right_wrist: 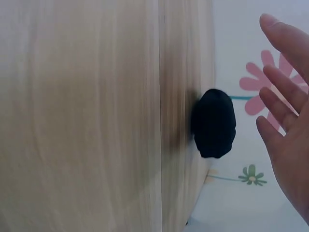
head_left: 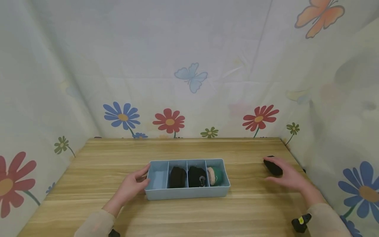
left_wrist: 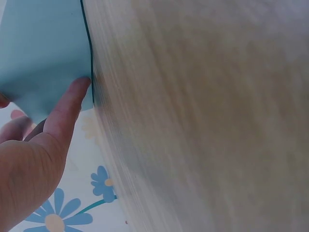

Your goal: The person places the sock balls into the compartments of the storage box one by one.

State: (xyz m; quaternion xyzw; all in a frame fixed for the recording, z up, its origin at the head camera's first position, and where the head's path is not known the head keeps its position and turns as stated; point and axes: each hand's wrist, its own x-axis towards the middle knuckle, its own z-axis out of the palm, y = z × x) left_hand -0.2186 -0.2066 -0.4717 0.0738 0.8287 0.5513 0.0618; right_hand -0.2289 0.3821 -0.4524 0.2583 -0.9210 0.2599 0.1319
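In the head view a light blue box [head_left: 186, 193] with dividers stands mid-table. My left hand [head_left: 134, 184] rests at its left end, fingers fairly straight; in the left wrist view a fingertip touches the box's end wall [left_wrist: 48, 48] near the table. Rolled socks sit in the compartments: a dark brown pair [head_left: 178, 177], a black pair [head_left: 196, 176] with a grey mark, and a green pair [head_left: 217, 176] with a cream part. The leftmost compartment is bare. At the right, my right hand [head_left: 291, 176] hovers with spread fingers by a black rolled sock bundle [right_wrist: 215, 123], apart from it in the right wrist view.
The wooden table [head_left: 189, 217] ends at a pale cloth backdrop [head_left: 142, 65] printed with flowers and butterflies, which also hangs along both sides. A small black device with a yellow mark [head_left: 301, 223] is at the right sleeve.
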